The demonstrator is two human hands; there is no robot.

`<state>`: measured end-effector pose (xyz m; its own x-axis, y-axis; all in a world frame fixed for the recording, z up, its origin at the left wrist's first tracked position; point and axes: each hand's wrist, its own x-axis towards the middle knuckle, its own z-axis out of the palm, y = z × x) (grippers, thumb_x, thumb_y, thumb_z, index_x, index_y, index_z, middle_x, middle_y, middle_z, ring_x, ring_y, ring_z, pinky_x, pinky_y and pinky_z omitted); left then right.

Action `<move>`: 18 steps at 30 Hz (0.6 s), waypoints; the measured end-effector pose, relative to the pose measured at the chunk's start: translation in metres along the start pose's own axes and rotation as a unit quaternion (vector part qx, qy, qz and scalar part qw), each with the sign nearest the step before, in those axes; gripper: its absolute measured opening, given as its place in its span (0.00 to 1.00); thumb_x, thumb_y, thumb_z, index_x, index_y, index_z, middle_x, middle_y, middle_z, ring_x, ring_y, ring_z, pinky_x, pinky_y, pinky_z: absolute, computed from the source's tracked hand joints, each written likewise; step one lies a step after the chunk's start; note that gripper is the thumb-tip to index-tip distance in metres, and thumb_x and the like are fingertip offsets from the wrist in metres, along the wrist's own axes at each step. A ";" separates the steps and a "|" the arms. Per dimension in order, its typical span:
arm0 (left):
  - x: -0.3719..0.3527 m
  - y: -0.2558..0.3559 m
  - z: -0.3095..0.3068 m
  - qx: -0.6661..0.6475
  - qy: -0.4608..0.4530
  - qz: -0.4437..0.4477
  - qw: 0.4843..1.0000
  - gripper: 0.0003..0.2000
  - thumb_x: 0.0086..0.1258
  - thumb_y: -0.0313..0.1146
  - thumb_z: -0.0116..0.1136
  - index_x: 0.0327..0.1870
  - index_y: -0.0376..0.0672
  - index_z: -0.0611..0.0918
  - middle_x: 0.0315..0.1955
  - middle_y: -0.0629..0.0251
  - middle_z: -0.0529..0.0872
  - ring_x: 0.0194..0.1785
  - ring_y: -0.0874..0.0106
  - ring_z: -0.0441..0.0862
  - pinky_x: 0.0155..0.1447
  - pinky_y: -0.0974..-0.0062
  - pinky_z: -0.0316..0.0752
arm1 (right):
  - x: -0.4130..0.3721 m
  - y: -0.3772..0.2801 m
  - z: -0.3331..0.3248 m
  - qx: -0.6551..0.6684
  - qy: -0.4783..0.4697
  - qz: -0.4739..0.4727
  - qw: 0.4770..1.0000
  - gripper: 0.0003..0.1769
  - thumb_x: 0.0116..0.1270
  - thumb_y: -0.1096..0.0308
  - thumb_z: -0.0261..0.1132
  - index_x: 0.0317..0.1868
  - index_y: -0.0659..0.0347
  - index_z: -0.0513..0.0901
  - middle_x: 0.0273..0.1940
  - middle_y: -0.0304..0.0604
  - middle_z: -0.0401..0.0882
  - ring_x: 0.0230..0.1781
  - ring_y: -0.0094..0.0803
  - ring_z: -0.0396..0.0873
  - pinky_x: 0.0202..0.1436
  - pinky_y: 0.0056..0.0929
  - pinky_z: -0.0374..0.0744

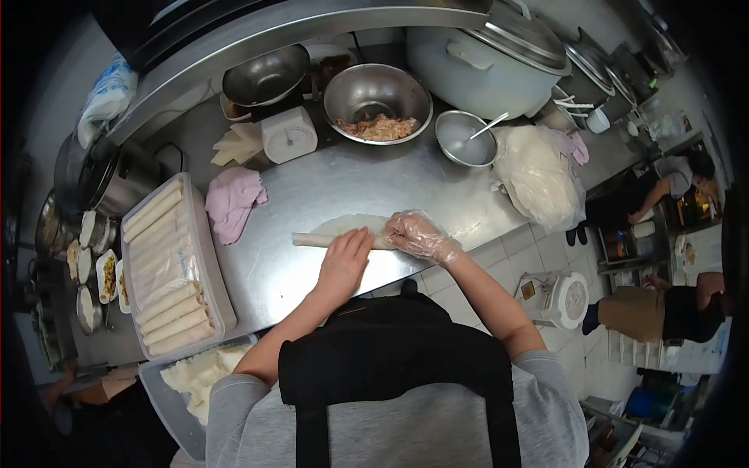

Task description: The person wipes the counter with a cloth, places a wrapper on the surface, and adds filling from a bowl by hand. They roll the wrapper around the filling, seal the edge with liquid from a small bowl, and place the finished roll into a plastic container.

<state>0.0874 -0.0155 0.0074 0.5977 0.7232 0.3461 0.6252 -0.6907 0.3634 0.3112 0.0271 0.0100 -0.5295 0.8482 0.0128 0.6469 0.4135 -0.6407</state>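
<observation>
A pale wrapper (359, 224) lies on the steel counter (281, 273), its near edge rolled into a long thin tube (307, 239). My bare left hand (346, 261) rests flat on the roll, fingers stretched out over it. At the roll's right end is my right hand (419, 236) in a clear plastic glove, its fingers curled down onto the wrapper; what they hold, if anything, is hidden. Farther back stands a steel bowl (378, 101) with a chopped filling. Left of the hands, a plastic tub (222, 288) holds several finished rolls.
A scale (289, 134), a pink cloth (233, 203), a small bowl with a spoon (466, 139) and a bag of pale wrappers (537, 175) stand around the work spot. A large pot (484, 74) is behind. Other people (663, 312) are at the right and lower left.
</observation>
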 end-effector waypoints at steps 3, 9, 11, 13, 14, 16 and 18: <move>-0.013 0.010 0.006 -0.016 -0.031 -0.041 0.999 0.29 0.64 0.34 0.59 0.65 0.34 0.68 0.63 0.51 0.69 0.67 0.54 0.64 0.70 0.57 0.60 | 0.006 0.014 -0.015 0.002 -0.010 -0.076 0.997 0.10 0.56 0.69 0.65 0.37 0.64 0.82 0.35 0.51 0.82 0.38 0.47 0.80 0.46 0.38 0.78; -0.008 0.012 0.005 -0.037 -0.028 -0.067 0.997 0.29 0.64 0.37 0.59 0.65 0.34 0.68 0.63 0.52 0.69 0.68 0.55 0.63 0.72 0.57 0.58 | 0.039 0.111 -0.175 0.023 0.175 0.209 0.962 0.15 0.57 0.60 0.71 0.36 0.64 0.83 0.35 0.46 0.84 0.35 0.38 0.82 0.42 0.35 0.81; -0.007 0.013 0.005 -0.039 -0.023 -0.079 0.996 0.29 0.64 0.37 0.60 0.65 0.34 0.69 0.63 0.52 0.69 0.68 0.54 0.64 0.72 0.57 0.58 | 0.043 0.088 -0.204 -0.185 0.091 0.258 0.944 0.19 0.54 0.56 0.72 0.36 0.64 0.83 0.37 0.50 0.85 0.37 0.44 0.83 0.45 0.38 0.81; -0.007 0.015 0.006 -0.065 -0.023 -0.099 0.993 0.29 0.63 0.38 0.60 0.64 0.35 0.70 0.64 0.52 0.69 0.69 0.55 0.63 0.72 0.57 0.57 | 0.050 0.111 -0.197 -0.302 0.033 0.232 0.924 0.20 0.53 0.54 0.72 0.29 0.66 0.82 0.36 0.56 0.81 0.39 0.43 0.82 0.46 0.38 0.78; -0.007 0.019 0.005 -0.063 -0.020 -0.109 0.992 0.29 0.63 0.38 0.60 0.64 0.35 0.70 0.64 0.52 0.69 0.69 0.55 0.63 0.72 0.57 0.57 | 0.053 0.127 -0.189 -0.303 0.026 0.223 0.926 0.20 0.53 0.54 0.72 0.29 0.66 0.82 0.36 0.56 0.81 0.39 0.43 0.82 0.46 0.38 0.78; -0.008 0.027 0.003 -0.036 0.024 -0.128 0.991 0.29 0.63 0.40 0.60 0.64 0.37 0.70 0.65 0.52 0.67 0.71 0.55 0.61 0.73 0.55 0.56 | 0.059 0.147 -0.174 -0.374 0.014 0.162 0.913 0.21 0.48 0.54 0.75 0.31 0.65 0.84 0.38 0.57 0.82 0.42 0.49 0.81 0.47 0.42 0.76; -0.012 0.032 0.005 -0.031 0.028 -0.151 0.988 0.29 0.63 0.41 0.60 0.64 0.38 0.70 0.67 0.52 0.66 0.72 0.54 0.58 0.74 0.55 0.54 | 0.059 0.157 -0.179 -0.366 0.046 0.145 0.918 0.21 0.47 0.56 0.76 0.31 0.66 0.83 0.29 0.54 0.81 0.35 0.46 0.82 0.43 0.40 0.77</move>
<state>0.1028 -0.0468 0.0102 0.3583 0.8966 0.2603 0.7384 -0.4427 0.5086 0.4799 0.2014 0.0475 -0.2497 0.9683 0.0100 0.9667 0.2486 0.0606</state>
